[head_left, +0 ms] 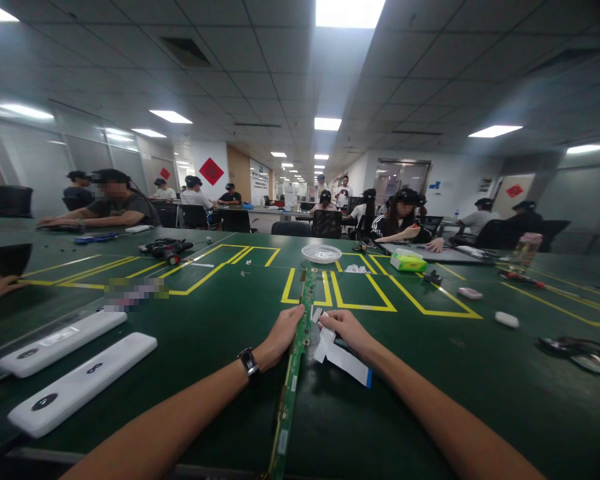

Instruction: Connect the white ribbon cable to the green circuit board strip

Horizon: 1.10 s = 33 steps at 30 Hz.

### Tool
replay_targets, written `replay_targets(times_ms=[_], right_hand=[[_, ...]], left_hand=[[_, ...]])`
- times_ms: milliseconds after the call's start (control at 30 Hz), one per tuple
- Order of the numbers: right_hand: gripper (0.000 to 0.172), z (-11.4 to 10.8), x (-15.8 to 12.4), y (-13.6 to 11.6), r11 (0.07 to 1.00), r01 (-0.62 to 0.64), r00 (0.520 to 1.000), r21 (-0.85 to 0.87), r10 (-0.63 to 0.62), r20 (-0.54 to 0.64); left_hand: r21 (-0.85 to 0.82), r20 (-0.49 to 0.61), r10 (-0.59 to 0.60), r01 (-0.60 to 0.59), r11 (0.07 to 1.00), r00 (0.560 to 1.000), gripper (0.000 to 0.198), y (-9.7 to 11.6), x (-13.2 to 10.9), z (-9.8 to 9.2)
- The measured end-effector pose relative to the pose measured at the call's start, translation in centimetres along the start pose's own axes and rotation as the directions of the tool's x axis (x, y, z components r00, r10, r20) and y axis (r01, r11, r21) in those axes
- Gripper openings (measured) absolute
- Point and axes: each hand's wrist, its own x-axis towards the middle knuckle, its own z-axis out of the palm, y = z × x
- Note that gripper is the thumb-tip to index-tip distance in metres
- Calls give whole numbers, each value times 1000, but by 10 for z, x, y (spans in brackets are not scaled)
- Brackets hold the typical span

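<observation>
A long, narrow green circuit board [294,377] runs from the near table edge away from me, tilted slightly. My left hand [283,331], with a dark watch on the wrist, is closed around the board's left side near its far half. My right hand [347,328] pinches a white flat ribbon cable [347,360] just right of the board. The cable is bent, and its blue-tipped end hangs toward the lower right. Whether the cable's upper end touches the board I cannot tell. The fingertips of both hands are partly hidden.
Beyond the board stands a white round basket [321,253]. Two white power strips [85,383] lie at left. A green tissue pack [408,261], a white mouse-like object [507,320] and black cables [580,353] lie at right. Co-workers sit around the far tables.
</observation>
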Motion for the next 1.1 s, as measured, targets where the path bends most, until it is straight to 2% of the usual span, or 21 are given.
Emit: replay_targets(times_ms=[367, 567, 700, 800, 1100], right_hand=[[38, 3, 0, -1, 999, -22, 1000, 31, 23, -16], [35, 2, 1, 4, 999, 12, 1000, 36, -12, -9], [33, 1, 1, 5, 998, -22, 1000, 58, 22, -2], [33, -1, 1, 6, 998, -49, 999, 42, 50, -13], [38, -9, 0, 3, 995, -1, 1000, -102, 4, 25]], left_hand=[[13, -1, 1, -1, 1000, 1000, 49, 1, 1, 1], [105, 116, 17, -29, 994, 993, 52, -4, 2, -2], [188, 156, 25, -54, 981, 987, 52, -3, -1, -2], [229, 162, 28, -65, 971, 986, 52, 0, -4, 0], [266, 173, 31, -77, 961, 985, 53, 4, -7, 4]])
